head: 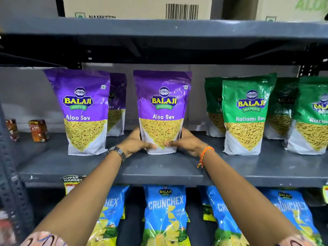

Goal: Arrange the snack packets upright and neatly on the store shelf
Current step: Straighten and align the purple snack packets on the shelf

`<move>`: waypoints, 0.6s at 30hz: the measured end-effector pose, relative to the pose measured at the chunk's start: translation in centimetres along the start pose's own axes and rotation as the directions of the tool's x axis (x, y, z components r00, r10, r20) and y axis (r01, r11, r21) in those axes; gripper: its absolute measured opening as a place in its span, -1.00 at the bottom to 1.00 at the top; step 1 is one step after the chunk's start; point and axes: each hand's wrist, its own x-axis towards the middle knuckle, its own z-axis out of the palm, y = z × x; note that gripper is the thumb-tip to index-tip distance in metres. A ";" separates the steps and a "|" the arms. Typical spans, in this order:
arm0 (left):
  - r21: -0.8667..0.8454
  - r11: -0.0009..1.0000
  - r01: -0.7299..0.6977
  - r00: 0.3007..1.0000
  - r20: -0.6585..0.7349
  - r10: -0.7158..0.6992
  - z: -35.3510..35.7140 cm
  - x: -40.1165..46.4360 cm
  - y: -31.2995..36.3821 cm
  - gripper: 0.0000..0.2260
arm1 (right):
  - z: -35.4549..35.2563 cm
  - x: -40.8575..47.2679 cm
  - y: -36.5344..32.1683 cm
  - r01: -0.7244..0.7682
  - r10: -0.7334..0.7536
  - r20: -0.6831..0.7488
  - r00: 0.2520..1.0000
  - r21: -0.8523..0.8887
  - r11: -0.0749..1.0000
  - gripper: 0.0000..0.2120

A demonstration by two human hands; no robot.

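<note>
A purple Aloo Sev packet [162, 103] stands upright in the middle of the grey shelf [159, 167]. My left hand [136, 142] grips its lower left side and my right hand [186, 142] grips its lower right side, thumbs on the front. Another purple Aloo Sev packet [83, 110] stands upright to the left, with a third purple packet [117, 103] behind it. To the right stand several green Ratlami Sev packets [248, 112], upright in two rows.
Two small brown cartons [38, 130] sit at the far left of the shelf. Blue Crunchex packets [165, 213] fill the shelf below. Cardboard boxes [138, 8] rest on the shelf above. A perforated steel upright [10, 183] runs down the left edge.
</note>
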 end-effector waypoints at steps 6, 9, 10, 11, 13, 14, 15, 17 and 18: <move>0.049 0.993 -0.105 0.994 0.024 0.104 -1.1 1.3 5.6 -0.43 | -1.6 1.3 -5.1 0.093 -0.093 -0.031 0.995 0.013 0.996 -0.48; 0.113 0.989 -0.100 0.995 -0.020 0.103 -0.7 -0.7 5.7 -0.54 | -1.7 -0.3 -4.8 0.128 -0.132 -0.041 0.990 -0.087 0.988 -0.52; 0.137 0.986 -0.094 0.994 -0.039 0.101 -0.5 -1.5 5.2 -0.55 | -1.6 -0.8 -4.5 0.140 -0.146 -0.051 0.988 -0.113 0.984 -0.43; 0.147 0.985 -0.093 0.994 -0.041 0.100 -0.4 -2.2 4.8 -0.52 | -1.5 -1.5 -4.1 0.150 -0.159 -0.058 0.986 -0.129 0.980 -0.33; 0.143 0.982 -0.121 0.992 -0.017 0.125 -0.3 -3.2 4.6 -0.47 | -1.2 -2.6 -3.9 0.174 -0.187 -0.072 0.980 -0.155 0.972 -0.24; 0.150 0.981 -0.125 0.992 -0.008 0.128 -0.2 -3.4 4.7 -0.45 | -1.1 -2.9 -3.8 0.182 -0.200 -0.082 0.976 -0.180 0.967 -0.21; 0.162 0.979 -0.120 0.993 0.001 0.121 -0.1 -3.5 4.9 -0.43 | -1.0 -3.1 -3.8 0.183 -0.205 -0.092 0.974 -0.201 0.962 -0.21; 0.203 0.973 -0.114 0.993 0.014 0.114 -0.2 -3.6 5.2 -0.39 | -0.9 -3.4 -3.8 0.181 -0.207 -0.099 0.973 -0.224 0.958 -0.22; 0.217 0.970 -0.114 0.994 0.022 0.111 -0.3 -3.7 5.2 -0.35 | -0.8 -3.5 -3.7 0.184 -0.211 -0.098 0.973 -0.231 0.955 -0.20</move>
